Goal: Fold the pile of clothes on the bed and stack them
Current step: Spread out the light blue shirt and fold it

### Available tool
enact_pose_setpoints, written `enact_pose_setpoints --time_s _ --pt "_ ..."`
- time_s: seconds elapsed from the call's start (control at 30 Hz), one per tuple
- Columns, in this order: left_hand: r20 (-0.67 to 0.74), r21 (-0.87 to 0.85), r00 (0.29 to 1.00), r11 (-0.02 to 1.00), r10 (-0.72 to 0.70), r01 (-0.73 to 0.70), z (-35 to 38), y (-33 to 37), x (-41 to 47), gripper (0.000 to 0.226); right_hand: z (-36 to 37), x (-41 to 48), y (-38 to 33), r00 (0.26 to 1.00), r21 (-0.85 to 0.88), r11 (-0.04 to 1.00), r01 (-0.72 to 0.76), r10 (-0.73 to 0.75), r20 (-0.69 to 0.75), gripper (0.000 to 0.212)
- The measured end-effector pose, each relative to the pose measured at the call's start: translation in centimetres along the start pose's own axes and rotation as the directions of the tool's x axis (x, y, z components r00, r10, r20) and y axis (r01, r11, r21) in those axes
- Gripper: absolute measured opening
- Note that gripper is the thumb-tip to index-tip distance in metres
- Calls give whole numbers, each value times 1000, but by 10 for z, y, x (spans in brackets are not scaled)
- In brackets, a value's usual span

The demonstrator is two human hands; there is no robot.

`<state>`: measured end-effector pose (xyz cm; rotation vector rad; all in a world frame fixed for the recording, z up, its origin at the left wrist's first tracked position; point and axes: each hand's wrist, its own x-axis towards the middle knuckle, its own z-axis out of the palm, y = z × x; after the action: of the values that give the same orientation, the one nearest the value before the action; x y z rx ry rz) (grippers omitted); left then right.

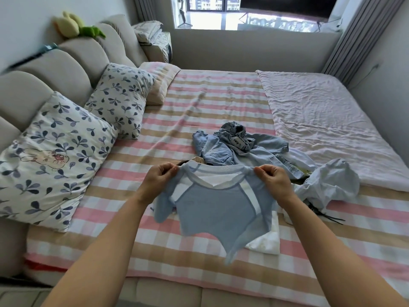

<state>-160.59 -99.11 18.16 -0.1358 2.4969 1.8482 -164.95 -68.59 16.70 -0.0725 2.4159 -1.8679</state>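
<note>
A small light-blue shirt (218,207) with white trim hangs in the air above the bed, front facing me. My left hand (160,176) pinches its left shoulder and my right hand (272,179) pinches its right shoulder. Behind it lies the pile: denim garments (239,147) on top, a pale blue-white garment (329,182) to the right. A white folded piece (267,240) lies flat under the shirt's lower right edge. The pile's near part is hidden by the shirt.
The striped pink, tan and white bedsheet (177,251) covers the bed. Leaf-print pillows (51,156) lean on the padded headboard (55,69) at left. A pink blanket (321,120) covers the right side. A window (243,12) is at the back.
</note>
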Motion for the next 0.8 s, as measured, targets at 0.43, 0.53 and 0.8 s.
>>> enact_pose_setpoints --time_s 0.43,0.53,0.8 --pt "165 -119 985 991 -45 65 -40 35 -66 15 -24 -66 -49 946 26 990 -141 127 300 22" --pt "142 -77 986 992 -90 102 -44 26 -55 12 -17 -62 -42 936 -33 988 -149 152 319 24" --pt "-92 92 988 986 -128 136 -5 -86 2 9 45 -10 54 979 -249 961 -120 157 132 21"
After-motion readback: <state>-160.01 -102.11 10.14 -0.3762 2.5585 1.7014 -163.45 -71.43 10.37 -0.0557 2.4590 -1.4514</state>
